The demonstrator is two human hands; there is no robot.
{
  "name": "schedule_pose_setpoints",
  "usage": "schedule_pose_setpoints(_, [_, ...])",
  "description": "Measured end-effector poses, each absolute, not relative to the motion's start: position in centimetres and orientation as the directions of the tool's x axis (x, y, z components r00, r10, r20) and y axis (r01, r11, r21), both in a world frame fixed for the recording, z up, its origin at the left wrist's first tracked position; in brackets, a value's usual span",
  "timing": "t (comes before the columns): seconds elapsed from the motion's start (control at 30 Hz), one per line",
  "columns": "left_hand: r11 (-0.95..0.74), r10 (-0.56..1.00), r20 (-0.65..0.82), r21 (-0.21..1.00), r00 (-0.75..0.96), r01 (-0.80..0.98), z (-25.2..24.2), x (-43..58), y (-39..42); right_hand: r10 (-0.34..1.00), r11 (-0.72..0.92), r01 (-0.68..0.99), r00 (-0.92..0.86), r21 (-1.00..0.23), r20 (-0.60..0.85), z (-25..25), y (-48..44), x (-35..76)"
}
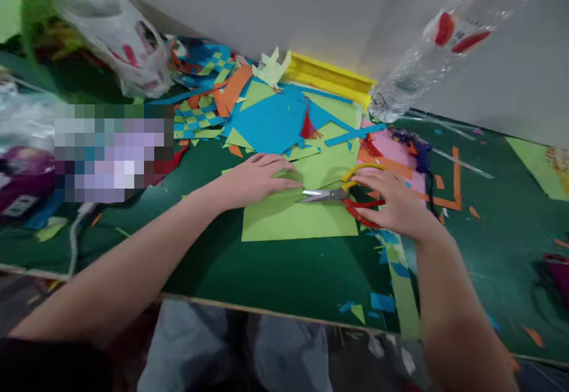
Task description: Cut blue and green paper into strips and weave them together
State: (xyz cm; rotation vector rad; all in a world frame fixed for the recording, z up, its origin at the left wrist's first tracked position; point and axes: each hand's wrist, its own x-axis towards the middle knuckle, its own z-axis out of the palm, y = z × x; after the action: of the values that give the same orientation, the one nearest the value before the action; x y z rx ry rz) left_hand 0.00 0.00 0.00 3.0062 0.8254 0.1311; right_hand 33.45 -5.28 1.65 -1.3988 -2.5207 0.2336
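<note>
My right hand (pixel 393 199) has its fingers in the handles of a pair of scissors (pixel 323 195), one handle yellow and one red. The scissors' blades are slightly apart and lie over a light green sheet of paper (pixel 293 220). My left hand (pixel 260 179) rests on the green paper to the left of the blade tips, its thumb apart from its bent fingers. More green paper (pixel 331 163) extends behind the blades. Whether the blades have paper between them I cannot tell.
Behind lie blue paper (pixel 267 119), a red tassel (pixel 307 124) and a yellow tray (pixel 331 75). A clear plastic bottle (pixel 427 54) leans at right. A green basket (pixel 40 42) with a plastic bag (pixel 120 42) stands at left. Paper scraps (pixel 382 302) litter the green table (pixel 267 273).
</note>
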Motion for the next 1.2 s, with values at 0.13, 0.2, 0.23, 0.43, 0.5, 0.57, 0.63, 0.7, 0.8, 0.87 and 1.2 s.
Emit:
schedule_pose_setpoints(0.13, [-0.866,0.499,0.058,0.032,0.865,0.498,-0.3,-0.1,-0.1,0.853,0.521,0.818,-0.508,-0.245,0.119,1.7,-5.3,33.3])
schedule_pose_setpoints(0.2, [-0.871,0.491,0.058,0.019,0.869,0.49,-0.3,-0.1,-0.1,0.855,0.518,0.821,-0.508,-0.24,0.108,1.8,-5.4,33.3])
schedule_pose_setpoints(0.23, [-0.874,0.486,0.062,0.012,0.872,0.486,-0.3,-0.1,-0.1,0.855,0.517,0.822,-0.508,-0.239,0.105,1.8,-5.4,33.2])
schedule_pose_setpoints(0.43, [-0.877,0.48,0.087,0.017,0.873,0.481,-0.2,-0.1,-0.1,0.858,0.513,0.825,-0.503,-0.237,0.105,1.7,-5.4,33.1])
schedule_pose_setpoints(0.5, [-0.873,0.488,0.085,0.022,0.869,0.488,-0.2,-0.2,-0.1,0.855,0.518,0.823,-0.508,-0.234,0.103,1.7,-5.4,33.2])
schedule_pose_setpoints(0.57, [-0.87,0.492,0.085,0.027,0.866,0.492,-0.3,-0.2,-0.1,0.853,0.521,0.821,-0.513,-0.233,0.097,1.7,-5.3,33.3])
schedule_pose_setpoints(0.63, [-0.868,0.497,0.087,0.035,0.863,0.496,-0.3,-0.2,-0.1,0.853,0.52,0.823,-0.514,-0.23,0.09,1.8,-5.3,33.4])
schedule_pose_setpoints(0.7, [-0.866,0.5,0.089,0.042,0.862,0.498,-0.3,-0.2,-0.1,0.855,0.516,0.825,-0.51,-0.228,0.089,1.8,-5.4,33.4])
schedule_pose_setpoints(0.8, [-0.866,0.501,0.083,0.049,0.862,0.498,-0.3,-0.1,-0.1,0.859,0.511,0.827,-0.503,-0.234,0.097,1.8,-5.4,33.3])
schedule_pose_setpoints(0.87, [-0.865,0.502,0.084,0.051,0.861,0.5,-0.4,-0.2,-0.1,0.861,0.507,0.828,-0.497,-0.241,0.104,1.8,-5.5,33.1])
schedule_pose_setpoints(1.2, [-0.866,0.499,0.076,0.054,0.863,0.497,-0.5,-0.2,0.0,0.858,0.511,0.82,-0.501,-0.256,0.11,1.2,-5.7,32.0])
